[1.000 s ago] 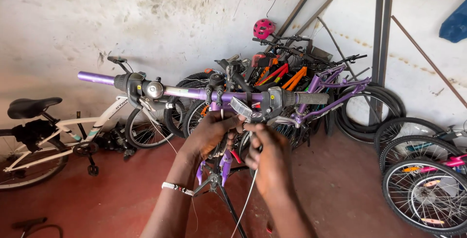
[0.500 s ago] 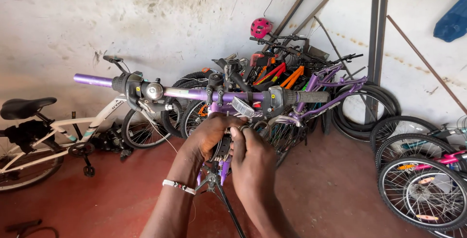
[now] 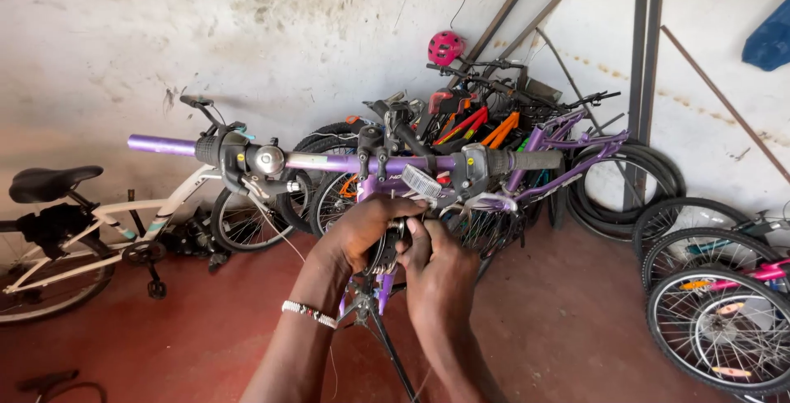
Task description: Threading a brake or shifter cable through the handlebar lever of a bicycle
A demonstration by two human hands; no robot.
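Both hands met just under the purple handlebar [image 3: 362,163] of a bicycle clamped on a stand [image 3: 387,337]. The left hand [image 3: 362,230] was curled, its fingers wrapped around a small dark part [image 3: 385,248] below the stem. What that part was could not be made out, since the fingers covered most of it. The right hand [image 3: 440,275] pressed against it from the other side, thumb up. Whether those fingers pinched the part or a thin cable could not be told. A beaded bracelet [image 3: 309,313] sat on the left wrist. A silver bell [image 3: 268,159] and a white reflector [image 3: 420,181] sat on the bar. Behind, a heap of bicycles [image 3: 494,123] leaned on the wall, overlapping and hard to separate. A white bicycle [image 3: 90,230] was cut off at the left edge, and wheels [image 3: 716,304] at the right.
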